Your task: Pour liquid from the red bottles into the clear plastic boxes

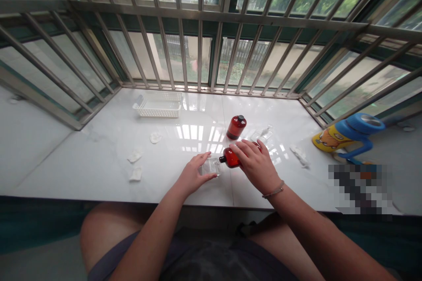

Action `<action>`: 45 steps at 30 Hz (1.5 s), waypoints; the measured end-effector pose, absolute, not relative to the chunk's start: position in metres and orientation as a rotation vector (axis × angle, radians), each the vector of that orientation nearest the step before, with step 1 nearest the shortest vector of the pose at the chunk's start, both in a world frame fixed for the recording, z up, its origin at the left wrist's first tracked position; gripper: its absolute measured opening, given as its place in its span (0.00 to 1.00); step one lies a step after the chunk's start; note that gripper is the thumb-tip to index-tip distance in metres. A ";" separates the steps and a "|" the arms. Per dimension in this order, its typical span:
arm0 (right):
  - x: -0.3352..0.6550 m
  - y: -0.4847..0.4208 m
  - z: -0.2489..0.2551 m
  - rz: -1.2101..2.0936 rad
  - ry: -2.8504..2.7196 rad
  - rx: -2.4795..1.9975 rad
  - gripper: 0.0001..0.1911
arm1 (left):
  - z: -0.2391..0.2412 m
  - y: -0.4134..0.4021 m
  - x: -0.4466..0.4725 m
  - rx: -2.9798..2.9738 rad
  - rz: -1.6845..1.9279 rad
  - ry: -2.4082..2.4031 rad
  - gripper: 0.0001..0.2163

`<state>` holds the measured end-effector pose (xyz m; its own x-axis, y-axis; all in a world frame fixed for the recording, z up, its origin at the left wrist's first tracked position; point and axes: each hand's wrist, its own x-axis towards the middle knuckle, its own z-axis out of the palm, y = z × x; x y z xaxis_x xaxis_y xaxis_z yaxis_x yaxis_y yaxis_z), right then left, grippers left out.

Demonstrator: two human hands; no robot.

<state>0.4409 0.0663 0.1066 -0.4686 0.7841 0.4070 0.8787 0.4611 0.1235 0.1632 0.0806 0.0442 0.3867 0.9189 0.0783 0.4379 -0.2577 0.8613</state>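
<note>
Nearest to us is the person's lap in dark shorts (211, 259), with both bare forearms reaching forward over the edge of the white table (99, 153).

The left hand (193, 174) is curled loosely about a small clear container (211, 166), with the fingers on its far side, steadying it on the table. The right hand (255, 164), with a thin bracelet (273, 192) at the wrist, is closed over a red bottle (231, 158). This bottle is tipped on its side, and its dark neck points at the clear container and almost meets it. We cannot tell whether the bottle's cap is on or off.

We judge that the step in hand is bringing the bottle's mouth to the container, as for pouring from one to the other. Any further tilt calls for a slow wrist, the neck kept over the opening, and the left hand holding firm.

Just beyond the hands a second red bottle (236, 127) stands upright with a black cap. A white basket (158, 105) sits farther back on the left. Small white pads (135, 156) lie scattered well apart from the hands. A blue and yellow jug (349, 134) lies at the right, and window bars (198, 52) close off the back.
</note>
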 end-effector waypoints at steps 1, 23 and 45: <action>0.441 0.067 0.106 -0.462 -2.423 -1.420 0.25 | 0.044 0.081 0.163 1.858 0.770 1.172 0.37; 0.440 0.068 0.105 -0.490 -2.430 -1.389 0.26 | 0.042 0.080 0.162 1.845 0.766 1.167 0.37; 0.439 0.069 0.111 -0.543 -2.438 -1.375 0.24 | 0.044 0.080 0.162 1.830 0.767 1.160 0.36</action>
<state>0.4388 0.0686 0.1110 -0.5027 0.7529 0.4247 0.8620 0.4734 0.1811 0.1617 0.0803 0.0439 0.3905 0.9183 0.0653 0.4204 -0.2410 0.8747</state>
